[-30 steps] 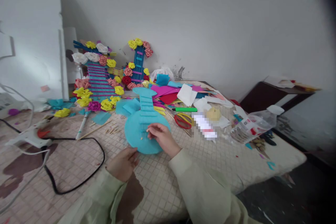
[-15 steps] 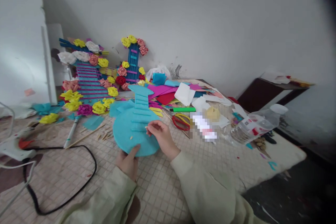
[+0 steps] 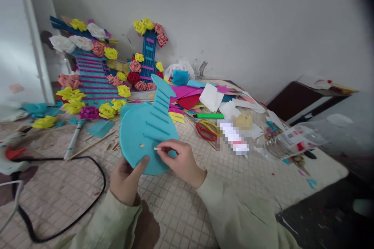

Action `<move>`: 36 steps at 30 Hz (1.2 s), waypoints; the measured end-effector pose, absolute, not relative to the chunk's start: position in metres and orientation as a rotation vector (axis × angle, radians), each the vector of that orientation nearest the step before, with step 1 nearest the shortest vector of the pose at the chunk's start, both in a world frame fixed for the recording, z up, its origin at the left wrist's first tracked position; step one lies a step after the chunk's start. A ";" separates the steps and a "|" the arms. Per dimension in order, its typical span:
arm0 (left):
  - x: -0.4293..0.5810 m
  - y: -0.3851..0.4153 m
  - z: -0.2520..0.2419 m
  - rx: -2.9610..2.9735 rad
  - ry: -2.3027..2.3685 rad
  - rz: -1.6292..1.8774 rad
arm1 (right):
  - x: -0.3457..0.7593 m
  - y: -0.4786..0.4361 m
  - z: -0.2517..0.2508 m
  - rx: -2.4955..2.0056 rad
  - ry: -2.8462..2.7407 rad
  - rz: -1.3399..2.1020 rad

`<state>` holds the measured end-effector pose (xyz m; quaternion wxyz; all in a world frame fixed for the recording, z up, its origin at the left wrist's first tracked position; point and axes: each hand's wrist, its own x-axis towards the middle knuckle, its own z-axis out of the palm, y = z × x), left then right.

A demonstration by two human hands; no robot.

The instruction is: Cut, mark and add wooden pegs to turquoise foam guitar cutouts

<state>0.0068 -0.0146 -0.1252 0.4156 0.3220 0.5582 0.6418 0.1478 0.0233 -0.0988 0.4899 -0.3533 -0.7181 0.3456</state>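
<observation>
A turquoise guitar-shaped foam cutout (image 3: pixel 147 128) with raised strips on its neck is tilted up off the tiled table (image 3: pixel 187 210). My left hand (image 3: pixel 125 179) grips its lower rim, thumb on the front face. My right hand (image 3: pixel 179 159) pinches a small wooden stick piece (image 3: pixel 157 148) against the cutout's round body. Another small wooden bit (image 3: pixel 142 145) sits on the body.
Two flower-decorated guitar crafts (image 3: pixel 87 78) (image 3: pixel 147 58) lean on the wall. Coloured paper scraps (image 3: pixel 193 99), red-yellow scissors (image 3: pixel 206 129), a green marker (image 3: pixel 209 116), a plastic bottle (image 3: pixel 295 138), a pen (image 3: pixel 73 142), a black cable (image 3: pixel 87 198) and a glue gun at the left edge (image 3: pixel 8 159) lie around.
My left hand moved up from the table and took hold of the cutout's lower edge, lifting and tilting it. The right hand shifted down to the body with the stick. The camera panned.
</observation>
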 end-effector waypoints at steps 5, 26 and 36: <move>0.006 -0.017 -0.115 0.937 1.535 1.573 | 0.144 0.024 -0.102 -0.810 -1.889 0.646; -0.002 -0.020 -0.113 0.983 1.577 1.492 | 0.145 0.043 -0.067 -0.730 -2.517 0.108; 0.001 -0.024 -0.099 1.005 1.620 1.465 | 0.147 0.036 -0.066 -0.725 -2.442 0.147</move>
